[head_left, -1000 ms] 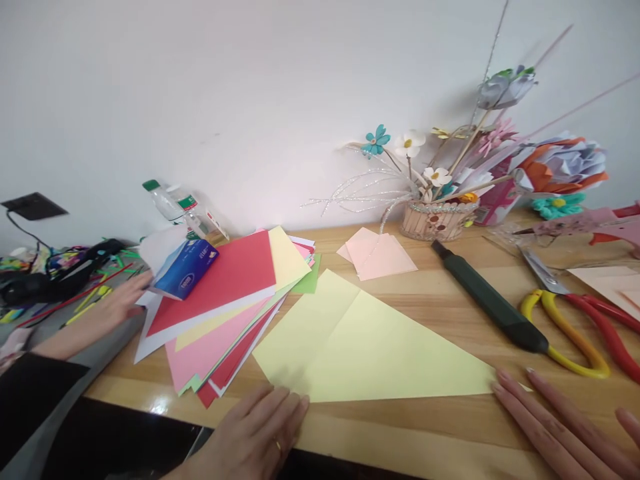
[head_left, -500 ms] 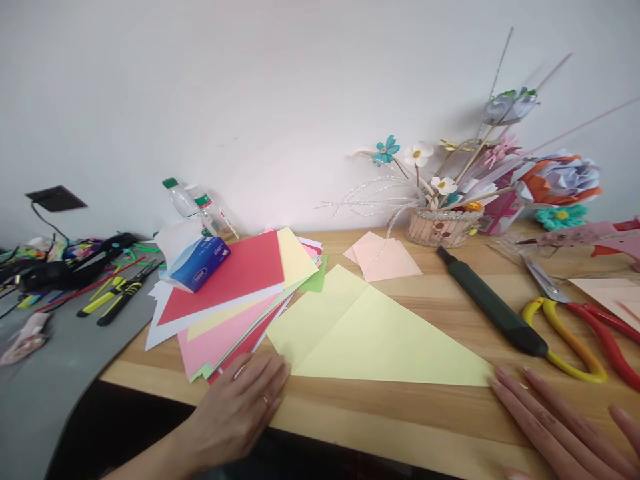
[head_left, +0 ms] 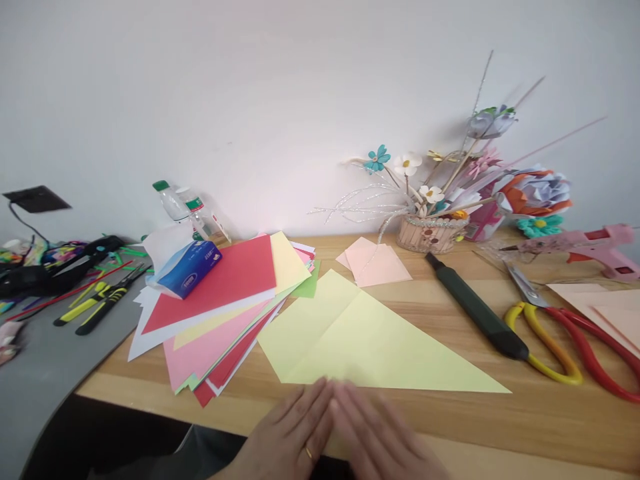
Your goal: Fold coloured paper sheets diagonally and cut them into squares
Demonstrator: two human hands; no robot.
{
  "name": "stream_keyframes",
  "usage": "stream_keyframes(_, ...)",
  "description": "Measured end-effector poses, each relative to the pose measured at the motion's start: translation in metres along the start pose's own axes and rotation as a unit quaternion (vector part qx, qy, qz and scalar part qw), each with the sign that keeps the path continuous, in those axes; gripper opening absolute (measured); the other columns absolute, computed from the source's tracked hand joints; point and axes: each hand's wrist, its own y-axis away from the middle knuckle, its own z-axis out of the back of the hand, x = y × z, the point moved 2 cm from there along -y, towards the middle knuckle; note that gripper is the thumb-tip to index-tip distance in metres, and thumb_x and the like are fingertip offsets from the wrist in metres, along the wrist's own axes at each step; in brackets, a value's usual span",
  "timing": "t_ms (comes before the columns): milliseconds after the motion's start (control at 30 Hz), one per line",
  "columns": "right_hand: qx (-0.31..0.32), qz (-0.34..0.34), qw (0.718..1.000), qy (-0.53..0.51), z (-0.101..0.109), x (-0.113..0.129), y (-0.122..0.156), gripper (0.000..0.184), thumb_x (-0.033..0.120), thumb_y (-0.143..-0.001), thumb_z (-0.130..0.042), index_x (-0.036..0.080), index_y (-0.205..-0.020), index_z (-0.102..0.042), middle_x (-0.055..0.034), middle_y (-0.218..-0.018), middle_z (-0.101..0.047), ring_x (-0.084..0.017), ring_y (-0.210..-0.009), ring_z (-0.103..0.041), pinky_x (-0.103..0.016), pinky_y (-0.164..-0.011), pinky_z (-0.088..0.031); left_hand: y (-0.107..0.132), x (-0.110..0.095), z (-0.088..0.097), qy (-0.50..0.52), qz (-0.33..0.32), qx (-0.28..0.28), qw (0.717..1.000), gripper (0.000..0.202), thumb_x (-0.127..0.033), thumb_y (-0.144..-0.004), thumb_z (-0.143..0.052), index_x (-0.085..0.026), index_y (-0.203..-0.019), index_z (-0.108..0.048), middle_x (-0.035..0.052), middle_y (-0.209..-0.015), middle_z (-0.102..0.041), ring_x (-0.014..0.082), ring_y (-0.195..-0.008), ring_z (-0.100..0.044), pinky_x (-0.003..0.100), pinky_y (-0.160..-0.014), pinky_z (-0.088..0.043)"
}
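Note:
A folded sheet of pale yellow paper (head_left: 370,340) lies flat on the wooden table, a crease running across its left part and its long edge toward me. At the middle of that near edge, my left hand (head_left: 295,427) rests with fingers stretched out, fingertips at the paper. Beside it, fingertips close together with the left's, my right hand (head_left: 375,427) lies flat with extended fingers, slightly blurred by motion. Neither hand grips anything. Left of the yellow paper is a fanned stack of coloured paper (head_left: 215,287), red sheet on top.
A blue tissue pack (head_left: 187,270) sits on the stack. Small pink squares (head_left: 377,263) lie behind the yellow paper. To the right are a dark green cutter-like tool (head_left: 480,313), scissors (head_left: 530,293), a pink glue gun (head_left: 590,247) and a flower basket (head_left: 430,233). Pliers (head_left: 107,300) lie left.
My right hand has come from the paper's right corner to its near edge's middle. My left hand has slid right from the left corner to meet it. The view has shifted slightly.

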Motion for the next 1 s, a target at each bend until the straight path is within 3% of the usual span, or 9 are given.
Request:
stream_keyframes(100, -0.015, 0.007, 1.000, 0.001, -0.012, 0.017, -0.025, 0.034, 0.020, -0.090, -0.036, 0.012, -0.113, -0.059, -0.0035, -0.118, -0.063, -0.015, -0.109, -0.057, -0.024, -0.083, -0.048, 0.009, 0.001, 0.000, 0.073, 0.025, -0.068, 0.995, 0.028, -0.019, -0.094, -0.038, -0.011, -0.099, -0.064, 0.0061, -0.096, -0.071, 0.0149, -0.106, -0.059, 0.025, -0.098, -0.042)
stream_keyframes(233, -0.007, -0.024, 1.000, -0.001, -0.015, 0.015, -0.029, 0.033, 0.019, -0.089, -0.038, 0.012, -0.113, -0.059, -0.0038, -0.117, -0.063, -0.015, -0.106, -0.058, -0.024, -0.082, -0.048, 0.021, 0.018, 0.009, 0.060, 0.059, -0.058, 0.995, 0.029, -0.009, -0.090, -0.039, -0.009, -0.111, -0.059, 0.0111, -0.108, -0.067, 0.0179, -0.121, -0.050, 0.029, -0.101, -0.041)
stream_keyframes(333, 0.001, -0.041, 0.999, -0.015, -0.009, -0.007, -0.026, 0.038, 0.032, -0.091, -0.038, 0.011, -0.115, -0.059, -0.0056, -0.120, -0.060, -0.017, -0.110, -0.056, -0.028, -0.082, -0.048, 0.024, 0.026, 0.010, 0.000, 0.041, 0.016, 0.999, 0.032, -0.012, -0.089, -0.042, -0.009, -0.117, -0.057, 0.0118, -0.120, -0.061, 0.0209, -0.127, -0.042, 0.038, -0.110, -0.025)
stream_keyframes(400, 0.034, -0.040, 0.997, -0.048, -0.008, -0.027, -0.025, 0.057, 0.052, -0.090, -0.035, 0.008, -0.119, -0.056, -0.0100, -0.127, -0.055, -0.021, -0.117, -0.050, -0.032, -0.087, -0.048, 0.027, 0.026, 0.005, -0.005, -0.001, 0.048, 0.999, 0.032, -0.018, -0.093, -0.039, -0.009, -0.118, -0.057, 0.0113, -0.124, -0.058, 0.0206, -0.127, -0.041, 0.038, -0.111, -0.023)
stream_keyframes(467, 0.096, -0.028, 0.990, -0.097, -0.011, -0.046, -0.022, 0.074, 0.065, -0.085, -0.033, 0.006, -0.124, -0.052, -0.0134, -0.132, -0.047, -0.025, -0.122, -0.045, -0.037, -0.091, -0.047, 0.031, 0.023, 0.000, 0.006, -0.030, 0.044, 0.999, 0.036, -0.026, -0.097, -0.033, -0.009, -0.119, -0.056, 0.0122, -0.127, -0.056, 0.0217, -0.127, -0.042, 0.038, -0.109, -0.027)
stream_keyframes(567, 0.144, -0.029, 0.982, -0.115, -0.020, -0.065, -0.015, 0.069, 0.060, -0.084, -0.044, 0.004, -0.125, -0.051, -0.0173, -0.132, -0.044, -0.027, -0.121, -0.046, -0.041, -0.090, -0.048, 0.030, 0.026, 0.000, 0.045, -0.027, 0.015, 0.998, 0.039, -0.030, -0.098, -0.031, -0.011, -0.120, -0.056, 0.0124, -0.125, -0.057, 0.0228, -0.126, -0.043, 0.042, -0.107, -0.031)
stream_keyframes(667, 0.156, -0.032, 0.981, -0.114, -0.029, -0.070, -0.009, 0.065, 0.050, -0.082, -0.054, 0.003, -0.127, -0.048, -0.0183, -0.133, -0.042, -0.027, -0.120, -0.046, -0.039, -0.089, -0.050, 0.009, 0.040, 0.014, 0.097, -0.009, 0.020, 0.995, 0.037, -0.022, -0.098, -0.030, -0.008, -0.121, -0.055, 0.0117, -0.119, -0.061, 0.0189, -0.128, -0.040, 0.033, -0.104, -0.037)
stream_keyframes(800, 0.152, -0.026, 0.981, -0.115, -0.034, -0.070, -0.007, 0.062, 0.042, -0.082, -0.055, 0.006, -0.131, -0.043, -0.0151, -0.136, -0.039, -0.025, -0.121, -0.045, -0.038, -0.090, -0.049, -0.040, 0.069, 0.017, 0.135, 0.011, 0.134, 0.982, 0.037, -0.016, -0.097, -0.028, -0.007, -0.127, -0.048, 0.0120, -0.133, -0.050, 0.0196, -0.136, -0.025, 0.035, -0.105, -0.036)
stream_keyframes(1000, 0.138, -0.025, 0.985, -0.099, -0.035, -0.075, -0.008, 0.051, 0.034, -0.087, -0.046, 0.004, -0.128, -0.047, -0.0169, -0.133, -0.043, -0.025, -0.119, -0.046, -0.038, -0.089, -0.050, -0.078, 0.091, -0.034, 0.190, 0.040, 0.234, 0.953, 0.047, -0.027, -0.099, -0.026, -0.008, -0.142, -0.024, 0.0114, -0.148, -0.025, 0.0177, -0.138, -0.016, 0.035, -0.112, -0.022)
